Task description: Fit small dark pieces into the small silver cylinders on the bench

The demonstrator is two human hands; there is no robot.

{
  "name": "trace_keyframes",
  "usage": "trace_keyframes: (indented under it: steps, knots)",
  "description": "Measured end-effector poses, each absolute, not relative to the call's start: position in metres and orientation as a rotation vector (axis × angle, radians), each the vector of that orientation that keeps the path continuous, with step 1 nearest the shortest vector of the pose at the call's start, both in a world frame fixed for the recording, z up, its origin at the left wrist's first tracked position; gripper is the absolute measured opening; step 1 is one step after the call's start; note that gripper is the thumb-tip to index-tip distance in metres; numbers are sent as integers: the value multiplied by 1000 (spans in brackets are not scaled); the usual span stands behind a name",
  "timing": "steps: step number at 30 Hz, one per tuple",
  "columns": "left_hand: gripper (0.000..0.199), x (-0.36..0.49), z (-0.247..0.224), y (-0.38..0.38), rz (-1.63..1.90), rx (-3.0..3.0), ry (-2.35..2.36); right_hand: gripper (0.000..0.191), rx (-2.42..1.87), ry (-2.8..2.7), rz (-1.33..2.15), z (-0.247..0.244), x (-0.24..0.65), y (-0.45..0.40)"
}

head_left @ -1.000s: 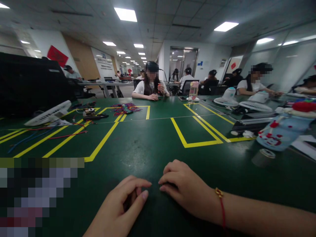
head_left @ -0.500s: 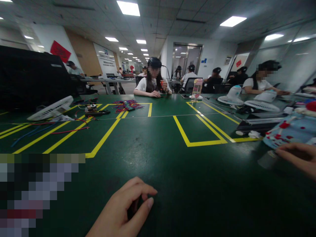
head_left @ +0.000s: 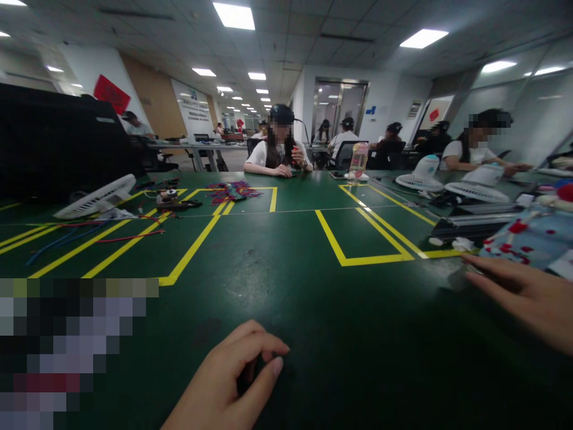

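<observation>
My left hand [head_left: 233, 370] rests over the green table [head_left: 286, 298] at the bottom centre, fingers curved, a gap between thumb and forefinger, nothing held. At the right, my right hand [head_left: 523, 292] has its thumb and forefinger around the edge of a small, pale, see-through container [head_left: 457, 278], whose details are blurred. Behind this hand stands a light blue bag with red patterns [head_left: 514, 236].
Dark metal profiles [head_left: 474, 222] and white fans [head_left: 419, 174] lie at the right. A pink-lidded bottle [head_left: 359, 160], a bundle of coloured wires [head_left: 233, 192] and a white fan part [head_left: 96, 200] are farther back. A person [head_left: 280, 146] sits opposite.
My right hand has moved left, and the small container has shifted left with it. My left hand has barely moved.
</observation>
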State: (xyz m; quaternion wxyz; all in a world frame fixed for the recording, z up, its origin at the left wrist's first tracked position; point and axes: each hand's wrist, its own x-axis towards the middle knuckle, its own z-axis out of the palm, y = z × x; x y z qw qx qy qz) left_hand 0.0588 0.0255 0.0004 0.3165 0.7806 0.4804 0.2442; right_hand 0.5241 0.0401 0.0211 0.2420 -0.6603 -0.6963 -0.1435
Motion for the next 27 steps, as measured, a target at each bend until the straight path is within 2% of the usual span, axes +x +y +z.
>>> trace_keyframes:
  steps: [3, 8, 10, 15, 20, 24, 27]
  knots:
    - [20, 58, 0, 28, 624, 2061, 1270, 41, -1624, -2139, -207, 30, 437, 38]
    - [22, 54, 2, 29, 669, 2070, 1307, 46, -1145, -2425, 374, 38, 302, 28]
    - [23, 52, 3, 29, 684, 2064, 1309, 51, -1049, -2407, 495, 31, 280, 28]
    - [27, 65, 16, 35, 735, 2043, 1263, 82, -1146, -2110, 775, 2, 279, 31]
    - [19, 88, 37, 46, 809, 2066, 1152, 68, -1199, -1971, 977, -7, 279, 34]
    - [17, 82, 37, 51, 919, 2015, 1265, 48, -1233, -2012, 872, 0, 279, 33]
    - [20, 77, 22, 54, 815, 2112, 1305, 32, -1270, -2044, 780, 3, 278, 32]
